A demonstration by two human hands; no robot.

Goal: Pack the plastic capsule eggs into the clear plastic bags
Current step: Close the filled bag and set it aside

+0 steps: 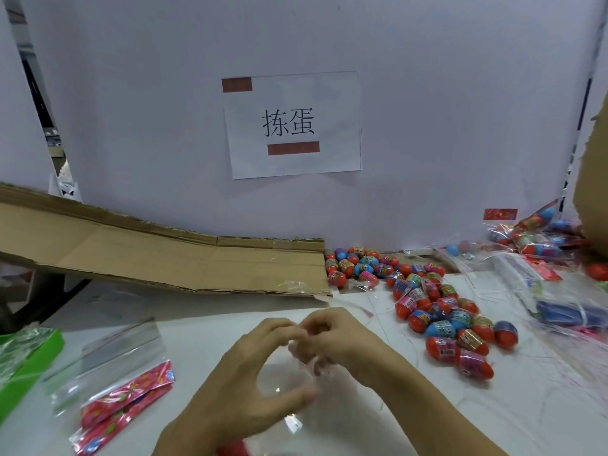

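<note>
My left hand (pixel 250 366) and my right hand (pixel 335 337) meet at the middle of the white table, both pinching the mouth of a clear plastic bag (pixel 286 383) that hangs between them. The bag looks empty; its red header shows at the bottom edge (pixel 233 450). Several capsule eggs (pixel 444 320), red and blue with printed bands, lie loose in a heap to the right of my hands. More clear bags with red headers (pixel 128 399) lie flat at the left.
A flattened cardboard sheet (pixel 158 258) slopes down from the left toward the egg heap. Filled bags of eggs (pixel 533 238) pile at the far right beside a cardboard box (pixel 592 192). A green tray (pixel 29 363) sits at the left edge. A white wall with a paper sign (pixel 292 126) stands behind.
</note>
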